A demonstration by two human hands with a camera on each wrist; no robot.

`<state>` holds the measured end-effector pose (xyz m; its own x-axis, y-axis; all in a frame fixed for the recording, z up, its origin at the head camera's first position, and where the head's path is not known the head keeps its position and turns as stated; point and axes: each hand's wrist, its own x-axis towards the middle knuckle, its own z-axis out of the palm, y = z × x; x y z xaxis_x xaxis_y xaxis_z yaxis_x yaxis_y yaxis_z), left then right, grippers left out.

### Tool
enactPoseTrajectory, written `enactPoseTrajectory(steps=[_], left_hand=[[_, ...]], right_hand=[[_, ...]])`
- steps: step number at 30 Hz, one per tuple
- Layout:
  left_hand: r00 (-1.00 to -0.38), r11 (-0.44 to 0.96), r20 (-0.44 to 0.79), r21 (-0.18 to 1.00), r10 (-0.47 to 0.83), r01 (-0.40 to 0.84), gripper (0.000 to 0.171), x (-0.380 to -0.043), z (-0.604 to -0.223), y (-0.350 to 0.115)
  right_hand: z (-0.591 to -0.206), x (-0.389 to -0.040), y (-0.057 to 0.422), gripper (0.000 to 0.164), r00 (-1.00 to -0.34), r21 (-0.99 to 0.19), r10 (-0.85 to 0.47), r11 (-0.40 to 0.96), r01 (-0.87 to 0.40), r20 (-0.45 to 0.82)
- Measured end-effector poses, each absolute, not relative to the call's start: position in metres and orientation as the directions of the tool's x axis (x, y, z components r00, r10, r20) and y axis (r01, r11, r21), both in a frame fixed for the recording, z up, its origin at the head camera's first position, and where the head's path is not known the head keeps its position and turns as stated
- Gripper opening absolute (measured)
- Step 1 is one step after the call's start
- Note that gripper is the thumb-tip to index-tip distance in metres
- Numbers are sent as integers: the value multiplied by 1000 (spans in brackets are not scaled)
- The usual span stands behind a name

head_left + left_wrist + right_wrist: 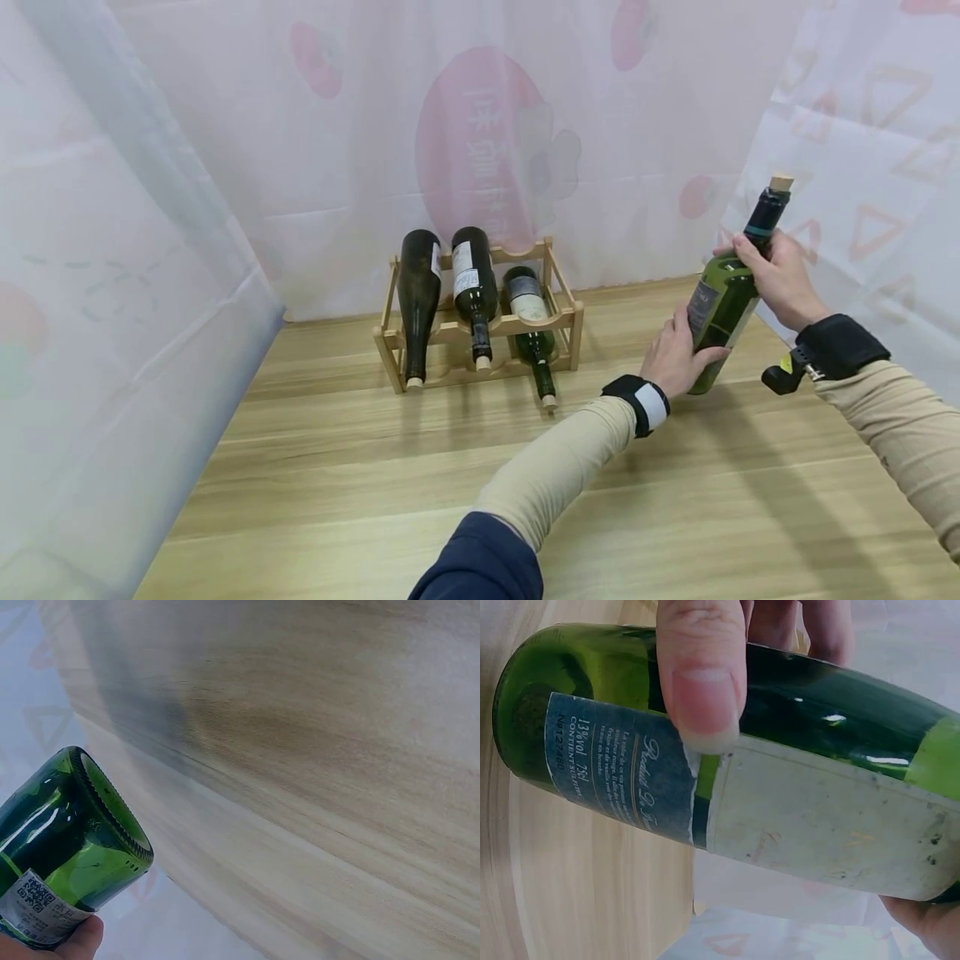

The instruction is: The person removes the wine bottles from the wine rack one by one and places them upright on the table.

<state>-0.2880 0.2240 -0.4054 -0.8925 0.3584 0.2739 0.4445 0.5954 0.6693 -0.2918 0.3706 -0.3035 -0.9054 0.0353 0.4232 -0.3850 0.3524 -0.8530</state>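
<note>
A green wine bottle (722, 304) with a cork in its neck is held tilted above the table at the right, base down toward the left. My left hand (670, 357) grips its lower body. Higher up, around the shoulder and neck, my right hand (783, 279) holds it. The left wrist view shows the bottle's ribbed base (112, 806) and a small label with a code. In the right wrist view a thumb (705, 697) presses beside a blue label (622, 761) and a pale, stained label (817, 821). Some fingers are hidden behind the glass.
A two-tier wooden wine rack (573, 321) stands near the back. Its upper tier bears a dark bottle (418, 287) and a labelled bottle (475, 283); a green bottle (534, 321) lies lower at right. Printed curtains (360, 167) enclose the wooden table (337, 492).
</note>
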Motion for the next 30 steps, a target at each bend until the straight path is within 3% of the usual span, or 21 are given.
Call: enactPoseTrajectory(steps=[8, 19, 30], left_hand=[[-897, 587, 268, 683, 352, 434, 77, -293, -407, 227], [-898, 579, 265, 693, 351, 430, 76, -300, -417, 232], [-908, 573, 244, 712, 342, 407, 67, -300, -427, 235]], right_hand=[[-301, -295, 369, 13, -894, -845, 46, 349, -405, 447], [-309, -295, 366, 17, -894, -810, 38, 441, -386, 447], [-321, -291, 368, 26, -920, -769, 52, 568, -293, 389]])
